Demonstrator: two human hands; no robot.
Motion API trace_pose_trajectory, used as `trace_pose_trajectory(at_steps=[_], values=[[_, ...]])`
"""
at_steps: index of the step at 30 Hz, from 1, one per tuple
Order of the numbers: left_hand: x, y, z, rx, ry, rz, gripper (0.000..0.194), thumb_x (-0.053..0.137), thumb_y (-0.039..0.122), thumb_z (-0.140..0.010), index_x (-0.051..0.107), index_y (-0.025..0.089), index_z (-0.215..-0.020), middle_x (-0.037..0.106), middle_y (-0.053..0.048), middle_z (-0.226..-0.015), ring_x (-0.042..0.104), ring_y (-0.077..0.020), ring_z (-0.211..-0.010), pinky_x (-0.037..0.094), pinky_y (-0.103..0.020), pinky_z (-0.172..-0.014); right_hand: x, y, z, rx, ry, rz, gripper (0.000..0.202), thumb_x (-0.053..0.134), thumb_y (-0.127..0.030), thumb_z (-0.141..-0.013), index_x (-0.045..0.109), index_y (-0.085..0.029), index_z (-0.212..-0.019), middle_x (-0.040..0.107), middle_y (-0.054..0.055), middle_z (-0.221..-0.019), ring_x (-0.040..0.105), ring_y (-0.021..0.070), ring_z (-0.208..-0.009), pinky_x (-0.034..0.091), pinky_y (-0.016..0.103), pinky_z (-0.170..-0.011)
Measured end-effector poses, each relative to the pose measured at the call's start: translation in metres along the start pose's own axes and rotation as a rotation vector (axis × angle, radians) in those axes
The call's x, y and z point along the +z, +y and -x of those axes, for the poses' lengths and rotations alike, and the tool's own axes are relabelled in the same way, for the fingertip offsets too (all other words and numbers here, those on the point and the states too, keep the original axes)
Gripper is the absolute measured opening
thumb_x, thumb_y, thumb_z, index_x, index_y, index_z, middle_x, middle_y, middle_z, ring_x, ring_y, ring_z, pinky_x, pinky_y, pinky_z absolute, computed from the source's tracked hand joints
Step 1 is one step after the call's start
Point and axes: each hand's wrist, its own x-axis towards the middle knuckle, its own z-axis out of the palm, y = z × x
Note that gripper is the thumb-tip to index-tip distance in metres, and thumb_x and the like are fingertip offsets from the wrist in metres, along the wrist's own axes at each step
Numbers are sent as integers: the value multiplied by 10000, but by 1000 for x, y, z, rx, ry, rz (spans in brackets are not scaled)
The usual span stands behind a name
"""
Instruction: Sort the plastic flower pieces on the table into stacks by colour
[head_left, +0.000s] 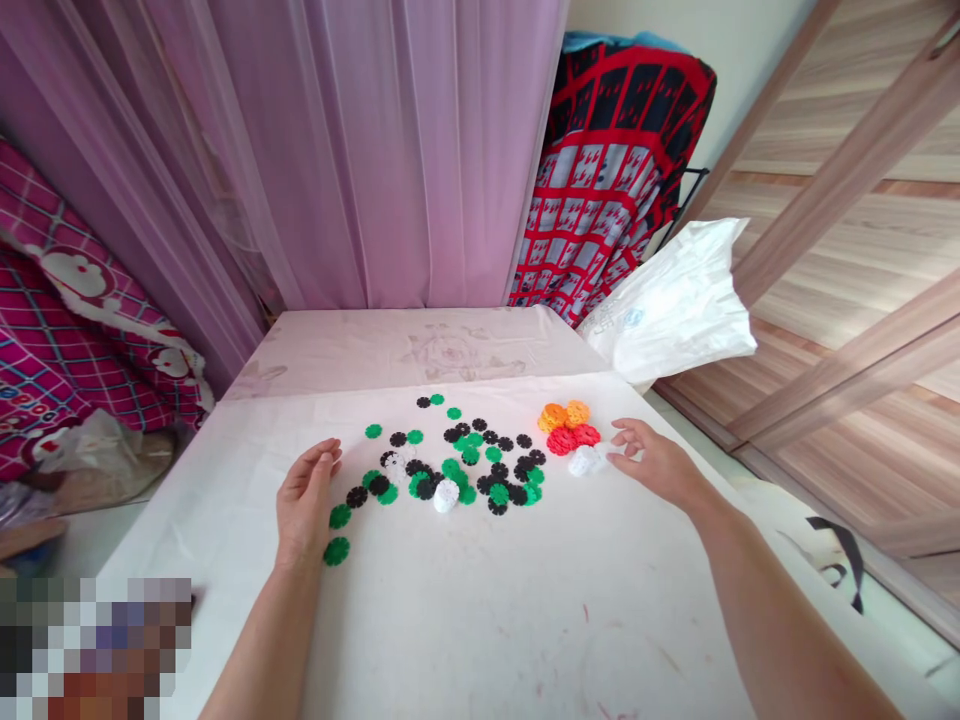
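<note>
Notched plastic discs, green (450, 467) and black (478, 425), lie scattered across the middle of the white table. Among them are a white pile (446, 495) at the near edge and a few white discs (394, 466) farther left. My left hand (306, 490) rests on its side left of the scatter, fingers loosely extended, holding nothing; two green discs (337, 550) lie beside its wrist. On the right, my right hand (651, 460) has its fingers apart, just beside a small white stack (585, 460). Behind that stack are red discs (571, 438) and orange discs (555, 416).
The white table (480, 620) has a flowered cover (442, 350) at its far end. A white plastic bag (667, 300) stands at the right far corner. Purple curtains (390, 150), a red-black patterned cloth (607, 170) and wooden doors (847, 220) surround the table.
</note>
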Motion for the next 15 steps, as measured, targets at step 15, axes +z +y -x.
trace_pose_trajectory(at_steps=[15], values=[[0, -3, -2, 4, -3, -10, 283, 695, 434, -745, 708, 219, -929, 702, -55, -1107, 647, -196, -1025, 480, -430, -1001, -7, -10, 4, -17, 104, 40, 370, 550, -441, -713, 600, -251, -1027, 700, 24, -909, 631, 178, -717, 484, 311, -647]])
